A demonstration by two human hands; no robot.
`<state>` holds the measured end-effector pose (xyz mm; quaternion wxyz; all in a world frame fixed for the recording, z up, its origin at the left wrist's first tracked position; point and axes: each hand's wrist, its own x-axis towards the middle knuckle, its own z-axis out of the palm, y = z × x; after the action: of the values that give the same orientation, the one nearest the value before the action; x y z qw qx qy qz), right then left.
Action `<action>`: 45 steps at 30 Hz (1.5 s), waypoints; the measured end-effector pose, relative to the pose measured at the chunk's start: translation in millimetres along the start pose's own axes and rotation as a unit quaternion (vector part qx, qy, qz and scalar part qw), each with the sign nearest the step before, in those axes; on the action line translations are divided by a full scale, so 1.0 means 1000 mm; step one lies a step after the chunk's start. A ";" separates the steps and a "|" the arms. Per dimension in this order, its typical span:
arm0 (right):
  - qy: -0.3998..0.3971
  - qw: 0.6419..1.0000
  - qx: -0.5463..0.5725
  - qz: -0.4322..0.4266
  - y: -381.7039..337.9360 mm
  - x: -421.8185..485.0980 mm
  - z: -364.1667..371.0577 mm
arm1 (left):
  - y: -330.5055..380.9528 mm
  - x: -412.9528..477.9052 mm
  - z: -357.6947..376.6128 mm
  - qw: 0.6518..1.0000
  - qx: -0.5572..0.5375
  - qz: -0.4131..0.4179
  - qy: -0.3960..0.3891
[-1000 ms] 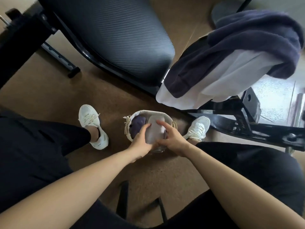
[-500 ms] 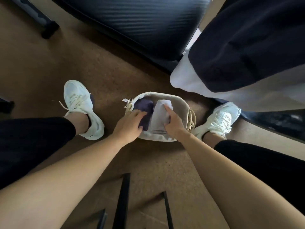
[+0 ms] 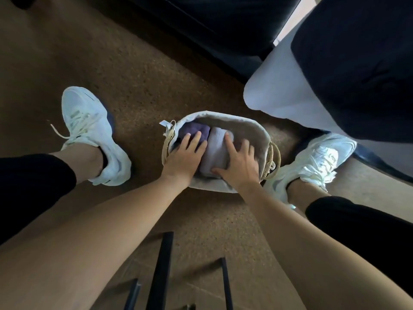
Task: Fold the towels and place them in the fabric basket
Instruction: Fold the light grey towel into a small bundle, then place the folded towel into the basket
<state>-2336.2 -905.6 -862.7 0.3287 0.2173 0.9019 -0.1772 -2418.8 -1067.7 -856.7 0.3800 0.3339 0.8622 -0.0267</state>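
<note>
Head view showed both of my hands down in the fabric basket point(image 3: 257, 128), which sat on the carpet between my left shoe point(image 3: 89, 130) and my right shoe point(image 3: 317, 159). A second before, I had held the pale grey towel point(image 3: 218, 148) pinched between both hands at the basket's mouth. By this moment it sat inside the basket, packed against the folded purple towel point(image 3: 196, 128) that filled the basket's left end. My left hand point(image 3: 183, 157) had let go and lay flat, fingers straight, pressing down on the purple towel. My right hand point(image 3: 240, 166) was spread wide over the pale one, thumb along its near edge, pushing and not clasping. Neither hand was clenched round anything. The basket's right end showed bare lining, so I judged there was room for more. Beyond the basket, up and to its right, a dark towel point(image 3: 357, 63) and a white towel point(image 3: 279, 90) hung draped and unfolded. That made it two towels stowed and at least two left to fold, and I judged the sensible next thing was to lift my hands out of the basket and reach for the draped ones.
</note>
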 end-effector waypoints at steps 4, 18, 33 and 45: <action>0.002 0.999 -0.036 0.012 0.000 0.005 0.001 | -0.005 0.005 0.002 0.996 -0.086 -0.002 -0.009; 0.089 0.974 -0.139 -0.155 0.009 0.000 0.005 | 0.002 0.010 0.021 0.992 -0.105 -0.028 0.057; -0.034 0.984 -0.099 -0.146 0.003 -0.004 -0.063 | 0.010 -0.021 -0.051 0.972 -0.231 -0.038 -0.019; 0.208 0.968 0.110 -0.086 -0.010 -0.172 -0.194 | 0.023 -0.128 -0.153 0.939 -0.336 -0.053 0.039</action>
<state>-2322.8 -871.8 -606.2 0.0917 0.2056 0.9405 -0.2544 -2440.5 -1075.1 -656.9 0.4338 0.1411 0.8517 0.2579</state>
